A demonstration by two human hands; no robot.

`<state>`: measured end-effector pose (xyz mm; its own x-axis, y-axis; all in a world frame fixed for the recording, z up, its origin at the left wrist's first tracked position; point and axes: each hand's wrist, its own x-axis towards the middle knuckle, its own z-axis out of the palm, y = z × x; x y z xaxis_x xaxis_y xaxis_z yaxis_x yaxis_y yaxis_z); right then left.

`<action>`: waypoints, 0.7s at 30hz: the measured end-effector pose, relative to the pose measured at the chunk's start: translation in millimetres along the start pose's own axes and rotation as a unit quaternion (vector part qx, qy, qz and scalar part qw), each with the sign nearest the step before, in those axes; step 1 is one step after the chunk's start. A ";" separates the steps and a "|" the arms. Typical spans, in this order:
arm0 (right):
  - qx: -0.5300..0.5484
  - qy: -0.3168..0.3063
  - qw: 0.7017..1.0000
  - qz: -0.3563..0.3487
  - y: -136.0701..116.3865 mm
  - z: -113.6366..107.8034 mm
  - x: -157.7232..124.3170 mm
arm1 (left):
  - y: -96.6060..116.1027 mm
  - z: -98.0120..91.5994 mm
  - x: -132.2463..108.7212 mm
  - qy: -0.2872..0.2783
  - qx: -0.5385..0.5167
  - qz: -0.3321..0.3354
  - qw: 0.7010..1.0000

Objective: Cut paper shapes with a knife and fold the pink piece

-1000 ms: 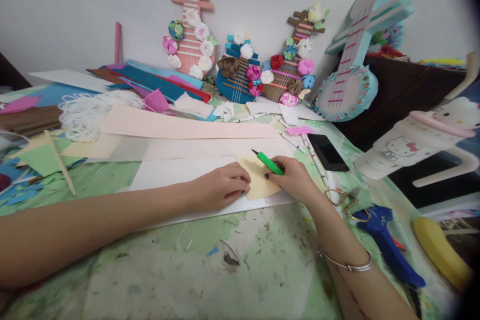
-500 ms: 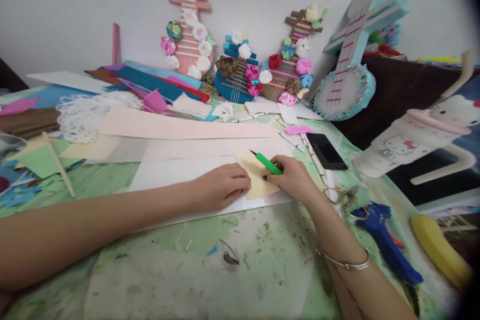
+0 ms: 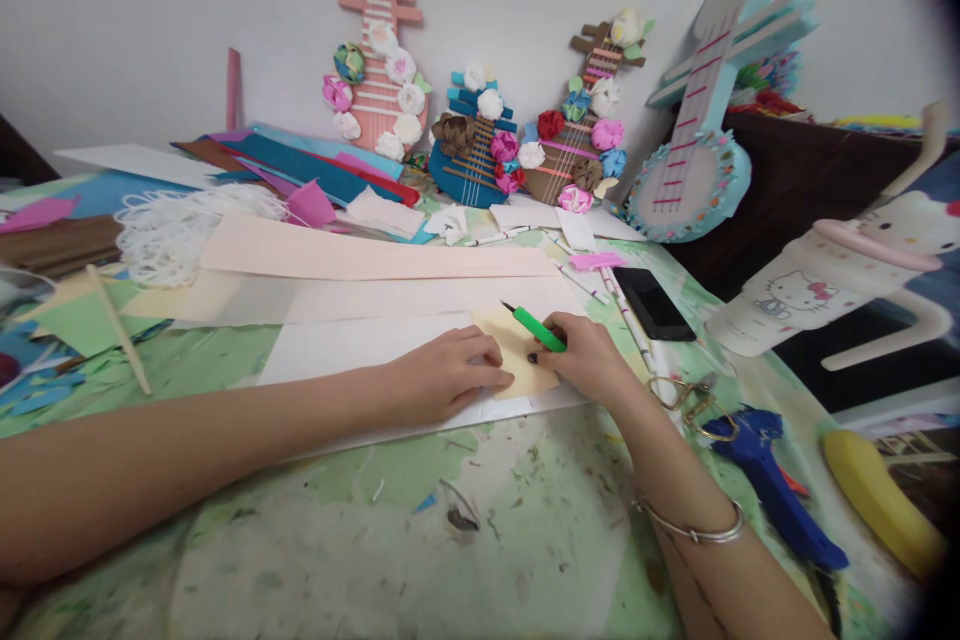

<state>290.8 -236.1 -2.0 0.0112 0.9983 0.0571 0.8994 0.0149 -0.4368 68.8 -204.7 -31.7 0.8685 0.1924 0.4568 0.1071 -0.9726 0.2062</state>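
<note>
My left hand (image 3: 442,375) lies with curled fingers pressing down the left edge of a small cream paper piece (image 3: 520,355) on a white sheet (image 3: 337,350). Just right of it, my right hand (image 3: 589,355) is closed around a green pen (image 3: 534,328), whose dark tip points up and left over the cream piece. A metal bangle (image 3: 690,525) circles my right wrist.
Long pink paper strips (image 3: 360,260) lie behind the white sheet. A black phone (image 3: 655,303), scissors (image 3: 686,398) and a blue glue gun (image 3: 772,490) sit to the right. Several decorated paper guitars (image 3: 480,145) lean on the wall. White string (image 3: 172,230) and coloured sheets crowd the left.
Almost nothing has moved; my left-hand fingers have slid slightly right along the cream piece, and the pen stays in place.
</note>
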 end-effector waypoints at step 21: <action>0.003 0.010 1.000 0.020 -4.0 -1.1 -1.9 | 0.5 -0.1 0.3 -0.027 0.030 0.007 0.999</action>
<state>287.7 -238.1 0.6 0.0555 0.9968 0.0582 0.8958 -0.0240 -0.4439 69.1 -205.1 -31.4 0.8952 0.1720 0.4112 0.1211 -0.9817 0.1469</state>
